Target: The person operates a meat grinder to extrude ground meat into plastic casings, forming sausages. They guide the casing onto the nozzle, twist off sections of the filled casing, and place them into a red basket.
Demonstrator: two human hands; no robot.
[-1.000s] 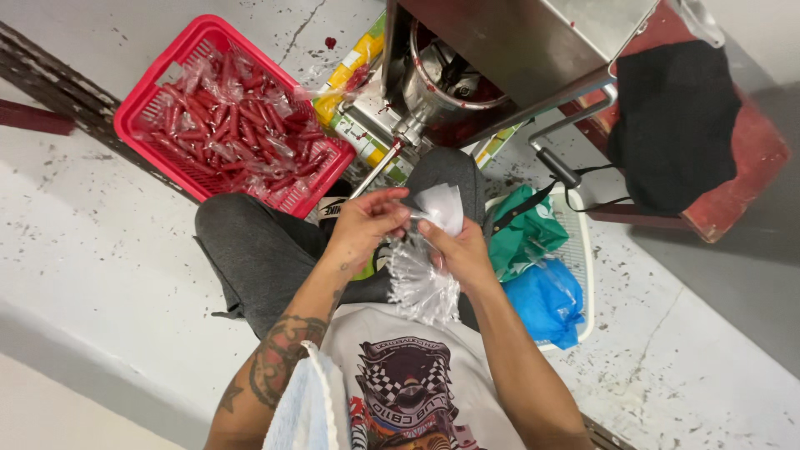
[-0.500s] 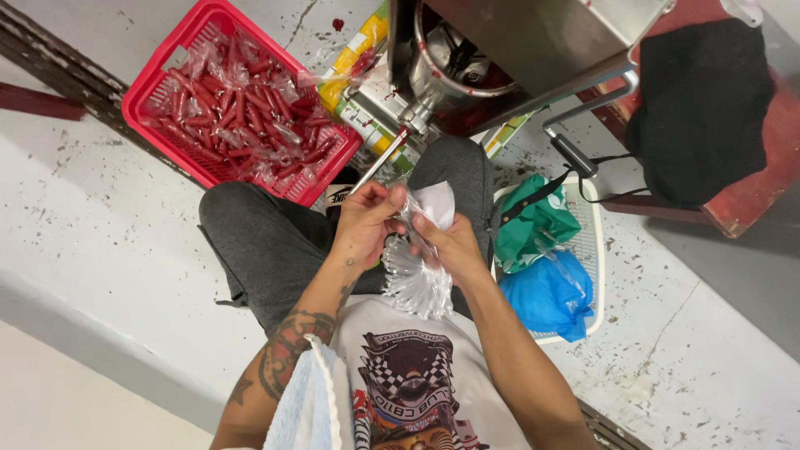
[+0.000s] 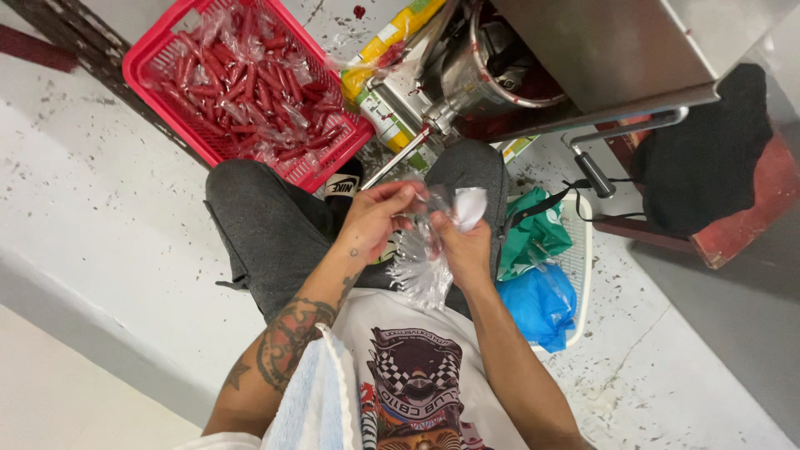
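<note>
A bundle of thin clear plastic bags [image 3: 419, 268] hangs over the person's lap, crinkled and glossy. The left hand [image 3: 377, 218] pinches the top of one bag between thumb and fingers; the right hand [image 3: 463, 243] is closed around the bundle, with a white scrap at its top. Both forearms bend inward. Far left, a red plastic basket [image 3: 158, 52] holds red filled tubes. The steel machine [image 3: 533, 58] beyond is cut off.
</note>
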